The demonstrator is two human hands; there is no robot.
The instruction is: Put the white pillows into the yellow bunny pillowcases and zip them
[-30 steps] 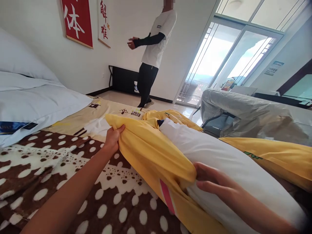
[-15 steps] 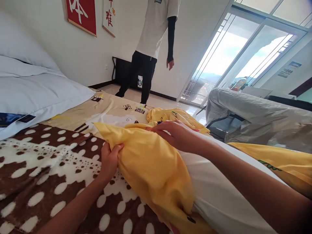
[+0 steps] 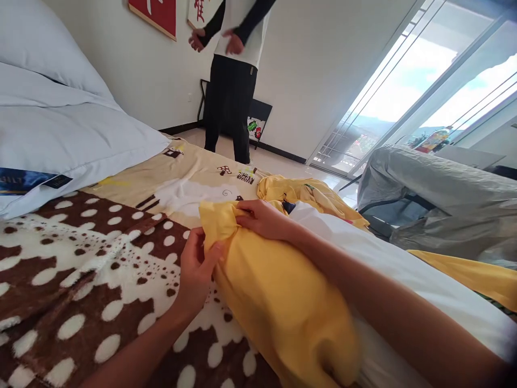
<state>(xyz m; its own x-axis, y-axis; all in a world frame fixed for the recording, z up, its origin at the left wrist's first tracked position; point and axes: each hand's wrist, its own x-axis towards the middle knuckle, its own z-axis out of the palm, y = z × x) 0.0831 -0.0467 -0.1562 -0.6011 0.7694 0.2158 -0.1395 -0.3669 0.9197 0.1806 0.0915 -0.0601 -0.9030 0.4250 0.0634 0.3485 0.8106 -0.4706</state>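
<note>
A yellow pillowcase (image 3: 278,302) lies bunched over a white pillow (image 3: 399,280) on the bed. My left hand (image 3: 197,269) pinches the pillowcase's left edge near its far corner, fingers closed on the cloth. My right hand (image 3: 262,218) reaches across the pillow and grips the same far corner from above, fingers curled into the fabric. The two hands sit close together. More yellow cloth (image 3: 307,191) is crumpled just beyond them.
A brown blanket with white dots (image 3: 81,280) covers the near bed, with white pillows (image 3: 68,145) at the left. A person in a white top and black trousers (image 3: 230,91) stands by the wall. A grey covered object (image 3: 436,188) and glass doors (image 3: 404,102) are at right.
My right hand moved from the pillow's near end to the pillowcase's far corner. My left hand shifted along the edge toward it. The standing person stepped closer, hands now together.
</note>
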